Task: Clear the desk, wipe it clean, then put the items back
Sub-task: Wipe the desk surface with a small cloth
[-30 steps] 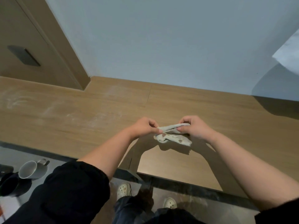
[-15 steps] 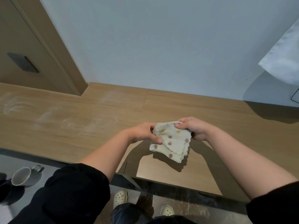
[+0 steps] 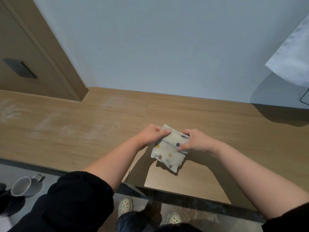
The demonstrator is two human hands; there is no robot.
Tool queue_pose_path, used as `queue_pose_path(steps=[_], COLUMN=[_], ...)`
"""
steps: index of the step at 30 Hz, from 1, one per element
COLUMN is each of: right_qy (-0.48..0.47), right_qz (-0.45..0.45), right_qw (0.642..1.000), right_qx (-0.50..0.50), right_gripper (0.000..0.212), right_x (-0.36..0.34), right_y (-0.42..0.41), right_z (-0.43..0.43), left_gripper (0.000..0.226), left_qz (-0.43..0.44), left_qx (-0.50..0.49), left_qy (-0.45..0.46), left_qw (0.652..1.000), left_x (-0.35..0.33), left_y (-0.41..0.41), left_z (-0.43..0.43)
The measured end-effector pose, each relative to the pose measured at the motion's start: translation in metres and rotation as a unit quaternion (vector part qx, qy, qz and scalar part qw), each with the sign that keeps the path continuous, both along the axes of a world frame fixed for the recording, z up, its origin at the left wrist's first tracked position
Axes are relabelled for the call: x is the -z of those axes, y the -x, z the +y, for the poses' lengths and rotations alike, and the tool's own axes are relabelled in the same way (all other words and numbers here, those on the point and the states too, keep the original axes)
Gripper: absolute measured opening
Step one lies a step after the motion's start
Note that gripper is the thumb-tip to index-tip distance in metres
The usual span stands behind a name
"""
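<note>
One long light-brown wood-grain desk (image 3: 217,118), running left to right under the pale wall. On it are white powdery smears (image 3: 50,124), several patches, all on the left half and well apart from my hands. One cream cloth with coloured dots (image 3: 168,151), folded small and scallop-edged, is held just above the desk near its front edge. Its top edge stretches across between my two hands, and its free corner hangs toward me over its own shadow. Two hands, both clamped on that cloth: my left hand (image 3: 153,134) has its fingers curled over the top left corner, and my right hand (image 3: 195,140) pinches the right edge, thumb on the dotted face. The wiping to come turns on one fact, as I judge it — the dust lies to the left of the cloth, on my left hand's side, so that hand is nearer and the sweep must run leftward along the desk's length. One pale grey mug (image 3: 25,185) sits on the floor below the desk's left end, with one dark object beside it that I cannot identify. Two cream clogs (image 3: 125,206) — on my feet.
</note>
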State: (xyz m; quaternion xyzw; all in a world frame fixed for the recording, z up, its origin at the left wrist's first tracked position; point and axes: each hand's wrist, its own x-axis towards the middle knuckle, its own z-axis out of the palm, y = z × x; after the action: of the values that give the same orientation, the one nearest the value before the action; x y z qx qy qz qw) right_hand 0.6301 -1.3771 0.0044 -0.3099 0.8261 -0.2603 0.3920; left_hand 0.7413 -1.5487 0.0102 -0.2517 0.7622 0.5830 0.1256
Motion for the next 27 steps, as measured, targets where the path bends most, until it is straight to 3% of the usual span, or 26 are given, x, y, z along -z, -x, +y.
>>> queue_pose_path(steps=[3,6,8,10,12,14,16,20,21,24,27], right_qy=[0.017,0.021,0.026,0.069,0.144,0.181,0.174,0.113,0.1,0.052,-0.006], right_qz=[-0.002,0.026,0.114,0.302,0.468,0.507,0.483,0.387,0.355,0.247,0.145], right_qw=[0.999,0.999,0.993,0.951,0.869,0.834,0.842,0.897,0.914,0.96,0.989], right_qx=[0.033,0.028,0.026,-0.009,-0.068,-0.123,-0.167,-0.179,-0.171,-0.125,-0.04], right_gripper=[0.012,0.017,0.029,0.031,0.02,0.007,0.005,0.012,0.01,0.007,0.005], right_x=[-0.005,-0.016,-0.02,-0.018,-0.005,0.018,0.049,0.08,0.077,0.064,0.056], right_y=[0.008,0.016,0.019,0.02,0.016,0.004,-0.011,-0.027,-0.028,-0.025,-0.014], right_z=[-0.005,-0.011,-0.015,-0.017,-0.01,0.005,0.021,0.035,0.035,0.033,0.021], left_gripper=[0.031,0.018,0.018,0.011,0.01,0.009,0.015,0.012,0.011,0.036,0.029], left_qz=[0.012,0.051,0.091,0.135,0.183,0.244,0.264,0.214,0.199,0.124,0.053], left_qx=[-0.006,-0.013,-0.027,-0.019,0.05,0.149,0.221,0.308,0.304,0.256,0.155], left_qy=[0.0,0.006,0.094,0.212,0.365,0.462,0.471,0.432,0.429,0.391,0.327], left_qw=[1.0,0.999,0.991,0.968,0.912,0.839,0.812,0.82,0.827,0.875,0.931], left_x=[0.0,-0.003,-0.004,-0.001,0.01,0.03,0.053,0.081,0.085,0.08,0.066], left_y=[0.003,0.007,0.012,0.014,0.009,0.0,-0.013,-0.032,-0.033,-0.032,-0.023], left_z=[-0.005,-0.008,-0.006,-0.004,-0.004,-0.003,0.005,0.025,0.025,0.025,0.027])
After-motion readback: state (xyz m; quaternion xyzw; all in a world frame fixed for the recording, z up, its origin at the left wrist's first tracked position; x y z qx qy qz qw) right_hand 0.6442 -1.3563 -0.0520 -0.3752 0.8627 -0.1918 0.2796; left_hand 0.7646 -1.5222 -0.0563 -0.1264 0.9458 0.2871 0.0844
